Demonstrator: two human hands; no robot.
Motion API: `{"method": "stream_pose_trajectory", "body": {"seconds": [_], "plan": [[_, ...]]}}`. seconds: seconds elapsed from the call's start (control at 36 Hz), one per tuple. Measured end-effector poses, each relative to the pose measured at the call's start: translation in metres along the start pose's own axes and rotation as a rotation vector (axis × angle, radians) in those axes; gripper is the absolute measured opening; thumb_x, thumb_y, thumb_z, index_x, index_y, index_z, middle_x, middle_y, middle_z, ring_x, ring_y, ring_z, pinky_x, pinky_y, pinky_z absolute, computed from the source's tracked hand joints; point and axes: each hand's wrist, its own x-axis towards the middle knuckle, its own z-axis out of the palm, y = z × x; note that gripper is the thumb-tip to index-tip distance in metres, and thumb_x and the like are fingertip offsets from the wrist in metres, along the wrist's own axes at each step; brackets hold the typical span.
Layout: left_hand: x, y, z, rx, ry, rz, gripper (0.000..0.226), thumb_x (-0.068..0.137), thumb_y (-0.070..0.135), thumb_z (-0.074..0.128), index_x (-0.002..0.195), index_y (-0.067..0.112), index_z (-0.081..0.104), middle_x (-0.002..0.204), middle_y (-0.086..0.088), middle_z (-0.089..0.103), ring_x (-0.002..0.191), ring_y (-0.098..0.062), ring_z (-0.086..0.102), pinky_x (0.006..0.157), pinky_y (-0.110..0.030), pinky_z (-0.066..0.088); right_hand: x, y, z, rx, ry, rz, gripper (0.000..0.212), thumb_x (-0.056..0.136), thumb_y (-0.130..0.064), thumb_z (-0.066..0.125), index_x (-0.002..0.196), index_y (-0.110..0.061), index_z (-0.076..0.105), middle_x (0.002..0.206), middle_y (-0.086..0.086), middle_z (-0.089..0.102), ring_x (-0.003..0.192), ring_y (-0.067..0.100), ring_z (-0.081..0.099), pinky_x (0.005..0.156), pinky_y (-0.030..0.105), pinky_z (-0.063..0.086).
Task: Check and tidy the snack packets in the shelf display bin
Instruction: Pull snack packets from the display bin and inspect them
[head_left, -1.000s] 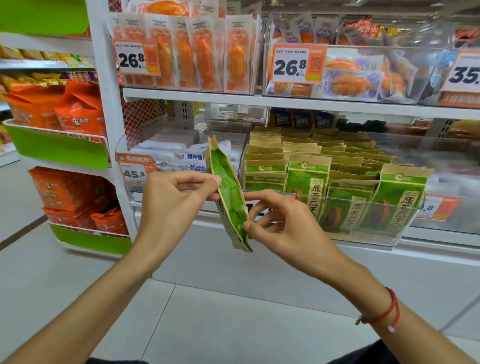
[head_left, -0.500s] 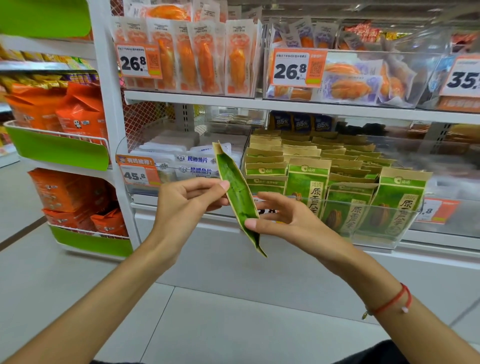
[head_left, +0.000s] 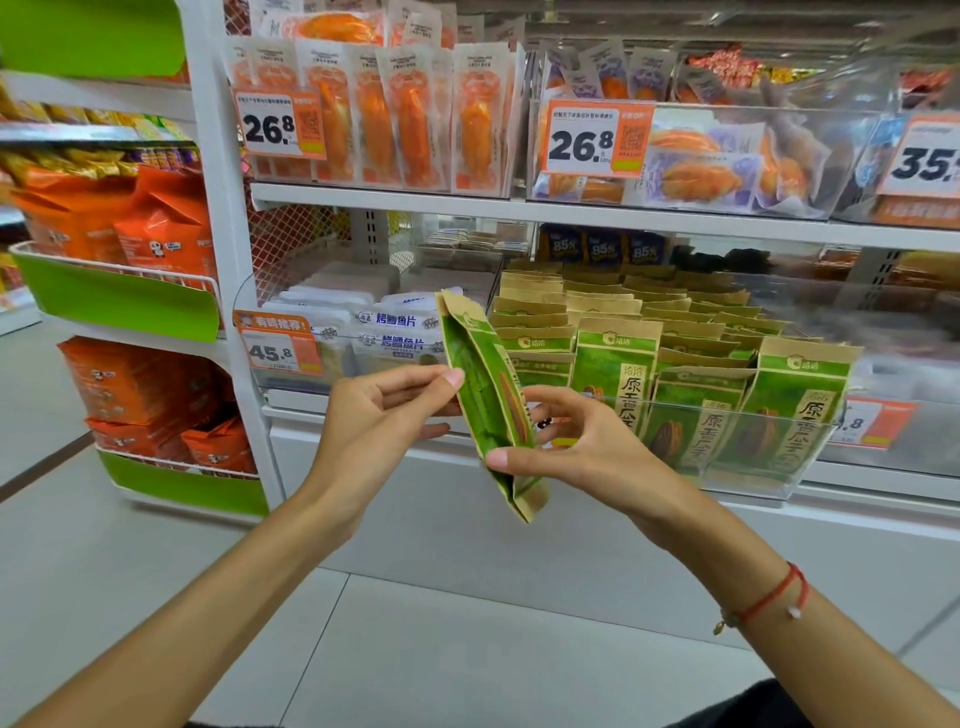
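Note:
A green and tan snack packet (head_left: 485, 395) stands nearly edge-on between my hands, in front of the shelf. My left hand (head_left: 384, 410) pinches its left side at mid-height with thumb and fingers. My right hand (head_left: 576, 447) pinches the packet lower down, thumb at the front and fingers behind. Just right of the packet, a clear display bin (head_left: 769, 483) on the lower shelf holds several rows of the same green packets (head_left: 615, 364) standing upright.
A second clear bin (head_left: 249, 296) to the left holds white fish-slice packets behind a 45.8 price tag (head_left: 278, 351). Orange snack packets (head_left: 410, 114) fill the shelf above. At far left, wire racks hold orange bags (head_left: 166, 223). Grey floor tiles lie below.
The packet has turned slightly, now showing a sliver of its printed face, and the view has shifted a little closer to the shelf. Both hands keep their hold on it.

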Motion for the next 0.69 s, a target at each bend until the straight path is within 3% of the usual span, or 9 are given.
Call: {"method": "stream_pose_trajectory", "body": {"seconds": [0.06, 0.14, 0.22, 0.33, 0.47, 0.58, 0.69], "plan": [[-0.002, 0.000, 0.002, 0.014, -0.003, 0.005, 0.021, 0.080, 0.033, 0.068, 0.094, 0.019, 0.074, 0.085, 0.000, 0.077, 0.084, -0.012, 0.074, 0.068, -0.019, 0.057, -0.001, 0.001, 0.002, -0.079, 0.076, -0.009, 0.087, 0.049, -0.052, 0.079, 0.125, -0.032, 0.045, 0.112, -0.009, 0.051, 0.096, 0.002, 0.052, 0.074, 0.013, 0.046], [-0.005, -0.001, 0.007, 0.043, -0.009, 0.000, 0.035, 0.068, 0.044, 0.070, 0.095, 0.022, 0.074, 0.087, 0.004, 0.077, 0.086, -0.010, 0.073, 0.072, -0.023, 0.060, -0.001, 0.006, 0.005, -0.317, 0.249, -0.099, 0.096, 0.054, -0.050, 0.087, 0.132, -0.025, 0.037, 0.118, -0.010, 0.043, 0.107, 0.006, 0.046, 0.090, 0.022, 0.045], [-0.005, -0.006, 0.010, 0.086, 0.042, -0.011, 0.037, 0.061, 0.044, 0.076, 0.091, 0.023, 0.073, 0.086, 0.009, 0.076, 0.086, -0.006, 0.072, 0.074, -0.025, 0.059, -0.004, 0.009, 0.011, -0.481, 0.339, -0.205, 0.099, 0.056, -0.051, 0.087, 0.134, -0.021, 0.035, 0.116, -0.010, 0.036, 0.110, 0.007, 0.038, 0.089, 0.019, 0.039], [0.001, -0.016, 0.007, 0.095, 0.059, -0.068, 0.025, 0.073, 0.030, 0.080, 0.094, 0.018, 0.073, 0.085, 0.006, 0.076, 0.085, -0.007, 0.072, 0.071, -0.023, 0.060, -0.005, 0.011, 0.016, -0.576, 0.338, -0.264, 0.099, 0.056, -0.057, 0.084, 0.134, -0.019, 0.035, 0.114, -0.009, 0.035, 0.109, 0.007, 0.036, 0.086, 0.015, 0.034], [0.012, -0.020, -0.009, 0.094, -0.042, -0.139, 0.031, 0.078, 0.027, 0.076, 0.108, 0.018, 0.072, 0.100, 0.004, 0.076, 0.097, -0.008, 0.071, 0.078, -0.021, 0.058, -0.002, 0.007, 0.004, -0.361, 0.273, -0.205, 0.065, 0.073, -0.051, 0.074, 0.125, -0.025, 0.046, 0.111, -0.014, 0.047, 0.101, 0.004, 0.047, 0.081, 0.017, 0.043], [0.015, -0.020, -0.018, 0.118, -0.207, -0.170, 0.042, 0.074, 0.037, 0.071, 0.113, 0.024, 0.070, 0.105, 0.007, 0.075, 0.102, -0.009, 0.070, 0.088, -0.024, 0.055, 0.001, 0.004, -0.003, -0.141, 0.207, -0.116, 0.051, 0.084, -0.037, 0.070, 0.130, -0.024, 0.052, 0.114, -0.007, 0.059, 0.100, 0.009, 0.058, 0.085, 0.030, 0.053], [0.014, -0.023, -0.014, 0.120, -0.242, -0.158, 0.039, 0.074, 0.033, 0.072, 0.113, 0.027, 0.069, 0.106, 0.009, 0.075, 0.104, -0.004, 0.068, 0.085, -0.020, 0.056, 0.000, 0.005, -0.004, -0.089, 0.092, -0.105, 0.028, 0.087, -0.023, 0.070, 0.115, -0.025, 0.068, 0.102, -0.013, 0.072, 0.090, 0.004, 0.065, 0.079, 0.024, 0.054]]}}
